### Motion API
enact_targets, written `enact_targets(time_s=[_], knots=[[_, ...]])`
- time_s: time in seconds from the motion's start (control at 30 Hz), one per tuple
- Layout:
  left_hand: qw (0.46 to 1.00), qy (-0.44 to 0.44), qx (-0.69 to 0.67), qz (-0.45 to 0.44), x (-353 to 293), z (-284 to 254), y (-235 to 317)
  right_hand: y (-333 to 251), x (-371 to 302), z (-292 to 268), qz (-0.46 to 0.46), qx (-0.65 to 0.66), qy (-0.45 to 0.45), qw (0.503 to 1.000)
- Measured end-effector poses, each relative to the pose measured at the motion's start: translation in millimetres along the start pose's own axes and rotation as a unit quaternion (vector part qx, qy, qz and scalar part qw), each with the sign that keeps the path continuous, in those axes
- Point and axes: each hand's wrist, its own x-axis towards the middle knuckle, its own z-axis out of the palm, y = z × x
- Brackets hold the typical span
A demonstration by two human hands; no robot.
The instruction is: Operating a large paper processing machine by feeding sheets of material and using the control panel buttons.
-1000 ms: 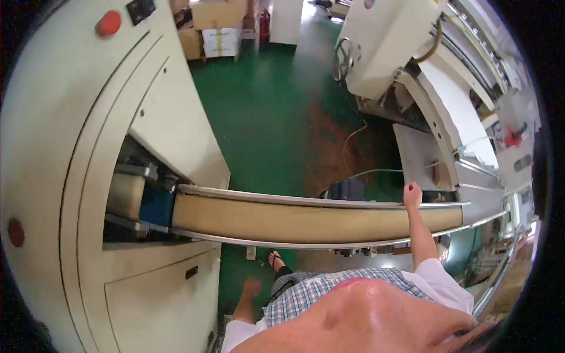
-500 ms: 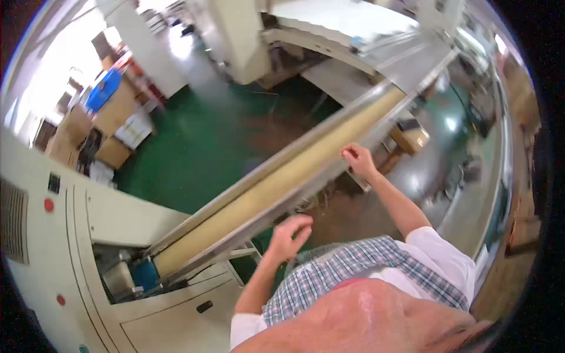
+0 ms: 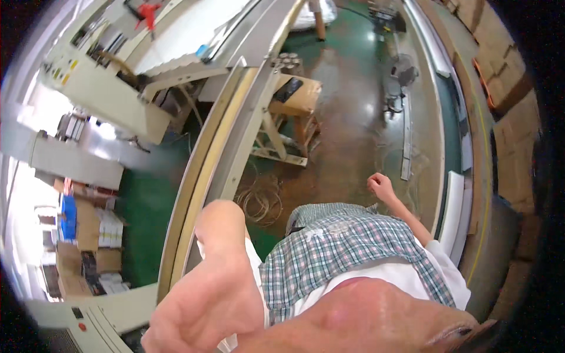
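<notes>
My left hand (image 3: 203, 300) is raised close to the view at the lower left, with the arm bent. Its fingers curl down toward the lower edge and are mostly hidden. Beside it shows a small pale, glossy bit (image 3: 227, 343) that I cannot make out. My right hand (image 3: 382, 186) hangs out to the right over the floor, fingers curled in, with nothing visible in it. To my left runs a long narrow conveyor with a yellow belt (image 3: 204, 173) between metal side rails (image 3: 240, 138); neither hand is seen touching it.
A wooden stool (image 3: 303, 126) bears a cardboard box (image 3: 300, 97) with a dark phone-like object. Coiled strapping (image 3: 262, 203) lies on the floor by the conveyor. Stacked cartons (image 3: 515, 159) line the right side. A cream machine panel (image 3: 109, 315) stands at lower left.
The view has swung to the right. My left hand has come up from beside the conveyor toward the view. My right hand has moved away from above the conveyor's rail, out to the right.
</notes>
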Motion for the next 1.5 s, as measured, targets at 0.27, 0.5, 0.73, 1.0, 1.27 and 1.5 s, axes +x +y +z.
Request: enact_targets(time_s=[0.27,0.5,0.73,1.0,1.27,1.5], knots=[[0.861,0.152,0.477,0.091,-40,50,-124,46,19,-43,0.058,0.043,0.058,0.996],[0.975,-0.081,0.049,0.203,-99,56,-183,40,129,-96,0.130,-0.063,0.052,0.988],[0.840,-0.244,-0.397,-0.280,-203,71,-312,15,285,-166,0.037,-0.073,0.161,0.984],[0.785,-0.157,-0.423,-0.425,-364,148,-422,26,420,-202,0.117,-0.113,0.018,0.986],[0.738,-0.069,-0.315,-0.593,-473,218,-498,-42,677,-298,0.000,-0.223,-0.059,0.973],[0.719,0.011,-0.149,-0.679,-505,252,-545,-98,852,-346,-0.016,-0.211,-0.090,0.973]])
